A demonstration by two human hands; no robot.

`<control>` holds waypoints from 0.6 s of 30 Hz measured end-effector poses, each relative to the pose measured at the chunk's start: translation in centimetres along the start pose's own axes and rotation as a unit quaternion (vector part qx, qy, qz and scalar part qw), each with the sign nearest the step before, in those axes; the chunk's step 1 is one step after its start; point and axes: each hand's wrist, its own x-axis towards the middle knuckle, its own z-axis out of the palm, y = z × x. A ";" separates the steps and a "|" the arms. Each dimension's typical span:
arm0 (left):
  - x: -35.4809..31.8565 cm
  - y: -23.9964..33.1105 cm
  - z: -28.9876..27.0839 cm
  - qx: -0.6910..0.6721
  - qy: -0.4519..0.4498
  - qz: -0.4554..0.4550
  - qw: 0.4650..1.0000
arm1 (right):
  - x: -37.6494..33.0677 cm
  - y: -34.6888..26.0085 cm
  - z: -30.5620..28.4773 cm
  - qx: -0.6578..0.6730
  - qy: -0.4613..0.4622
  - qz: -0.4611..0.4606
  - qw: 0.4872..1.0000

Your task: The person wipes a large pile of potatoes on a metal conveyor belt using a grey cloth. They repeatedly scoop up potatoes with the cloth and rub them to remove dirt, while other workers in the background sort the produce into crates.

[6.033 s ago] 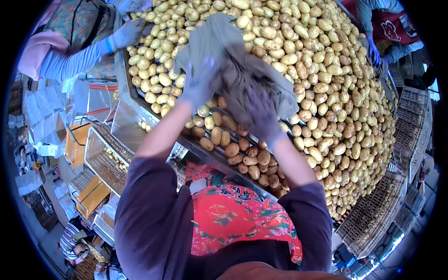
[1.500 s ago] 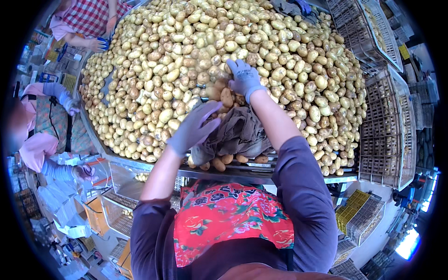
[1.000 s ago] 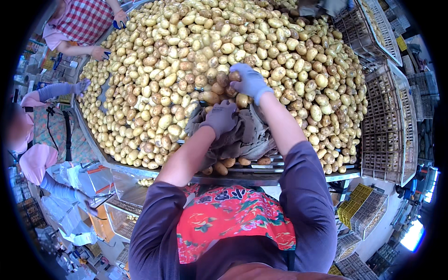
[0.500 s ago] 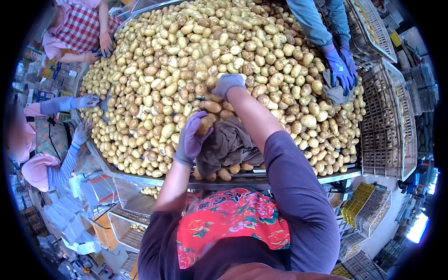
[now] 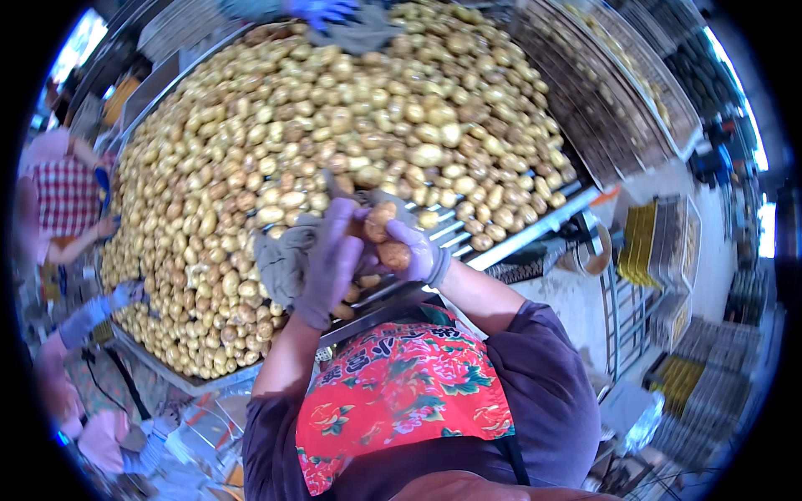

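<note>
Red floral apron (image 5: 401, 397): nearest, worn between dark sleeves, spread across the lower middle.
Left hand (image 5: 327, 263): gloved in pale lavender, raised, fingers mostly straight and close together, thumb side toward the held potatoes; too blurred to tell whether gripping anything.
Right hand (image 5: 418, 253): gloved alike, fingers curled around two potatoes, turned toward the left hand.
Two potatoes (image 5: 382, 219): brown-skinned, lifted above the near edge, between both hands, close together.
Grey cloth (image 5: 284, 260): crumpled just beside the left hand, lying over potatoes.
Table rim (image 5: 535, 227): metal, with slats showing close to the right hand.
Potato pile (image 5: 242, 167): loose over most of the table, pale and brown skins mixed.
Done: by judgement, little beyond the pair picked up; impossible to tell which others have been handled.
Left: by judgement, a great deal, with the whole pile mixed and out of hand.
Brown crates (image 5: 601, 96): beyond the table's right end, pale potatoes visible at one.
Co-worker's blue-gloved hand (image 5: 324, 10): at the far side, near a second grey cloth (image 5: 359, 32).
Checked apron (image 5: 65, 196): on another person, far left.
</note>
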 end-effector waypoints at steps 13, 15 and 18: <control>2.6 -4.6 16.6 -0.045 -0.355 -0.004 0.934 | -50.2 11.6 -16.1 -0.086 0.518 -0.211 0.824; 2.7 -4.7 16.7 -0.045 -0.364 -0.027 0.930 | -56.3 18.5 -18.8 -0.062 0.595 -0.085 0.797; 2.3 -5.5 16.1 -0.015 -0.340 -0.053 0.939 | -60.0 23.9 -20.3 -0.106 0.760 0.302 0.566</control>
